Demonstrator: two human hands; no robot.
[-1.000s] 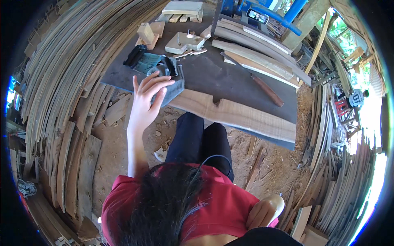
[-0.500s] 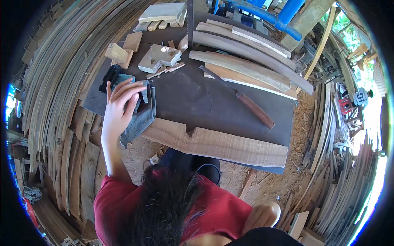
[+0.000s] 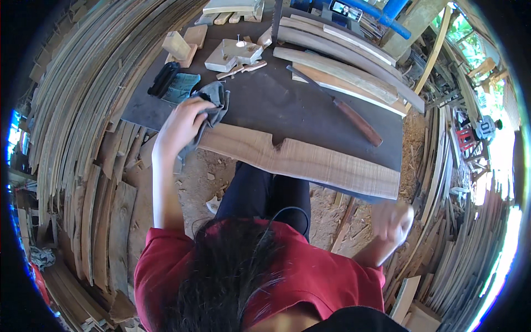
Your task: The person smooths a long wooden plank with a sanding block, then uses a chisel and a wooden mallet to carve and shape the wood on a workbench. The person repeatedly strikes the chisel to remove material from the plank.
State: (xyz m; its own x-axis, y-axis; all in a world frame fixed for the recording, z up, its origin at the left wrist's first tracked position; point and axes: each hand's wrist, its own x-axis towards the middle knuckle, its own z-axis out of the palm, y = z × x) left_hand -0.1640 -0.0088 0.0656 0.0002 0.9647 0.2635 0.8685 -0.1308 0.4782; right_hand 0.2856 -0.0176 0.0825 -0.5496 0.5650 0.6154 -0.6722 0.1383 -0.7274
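Note:
My left hand (image 3: 182, 123) is closed on a grey cloth (image 3: 214, 102), bunched up at the left end of a brown board. Part of the cloth hangs below the hand, over the table's near edge. The brown board (image 3: 332, 166) lies along that edge and has a dark notch near its middle. My right hand (image 3: 391, 221) is off the table, near the board's right end. It is blurred, so I cannot tell whether its fingers hold anything. A saw-like tool with a wooden handle (image 3: 357, 122) and narrow dark blade lies beyond the board.
The dark table (image 3: 254, 105) holds a black object (image 3: 164, 78) beside a greenish patterned piece (image 3: 181, 88). Farther back are a wooden block with an upright nail (image 3: 232, 55) and several curved planks (image 3: 337, 74). Stacked timber (image 3: 105, 83) lines the left side.
My left hand has closed on the cloth, which went from spread out to bunched. My right hand has moved up and forward toward the board's right end. The view has shifted a little.

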